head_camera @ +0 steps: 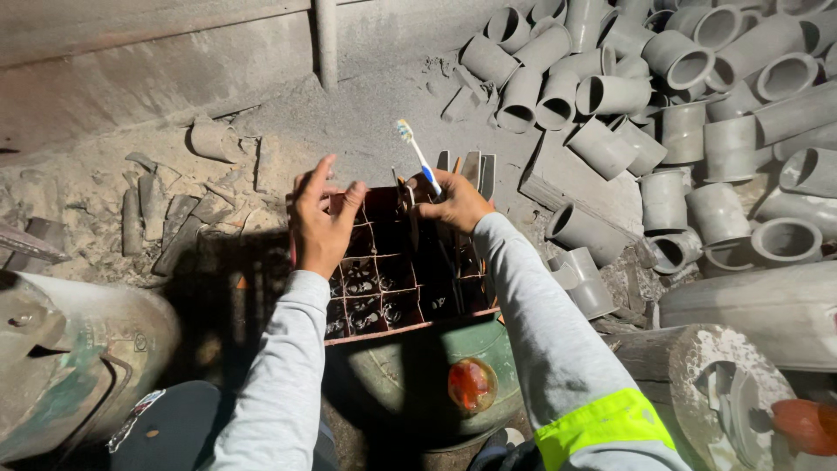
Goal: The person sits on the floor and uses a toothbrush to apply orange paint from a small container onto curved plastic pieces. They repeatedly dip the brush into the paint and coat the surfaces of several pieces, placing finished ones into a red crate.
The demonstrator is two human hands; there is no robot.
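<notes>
A dark red crate (384,327) with a grid of square cells stands in front of me, on top of a green drum (410,384). My left hand (321,218) hovers over its far left corner with fingers spread and nothing in them. My right hand (455,202) rests at the crate's far right corner and holds a blue and white toothbrush (417,154), bristles pointing up. Thin flat metal pieces (471,167) stick up from the crate just behind that hand. Both arms wear grey sleeves; the right one has a yellow-green band (602,423).
A big heap of grey pipe sockets (680,96) fills the right and upper right. Dusty ground with broken pieces (166,218) lies to the left. A grey-green cylinder (61,366) lies at lower left, and a large grey pipe (758,305) lies at right.
</notes>
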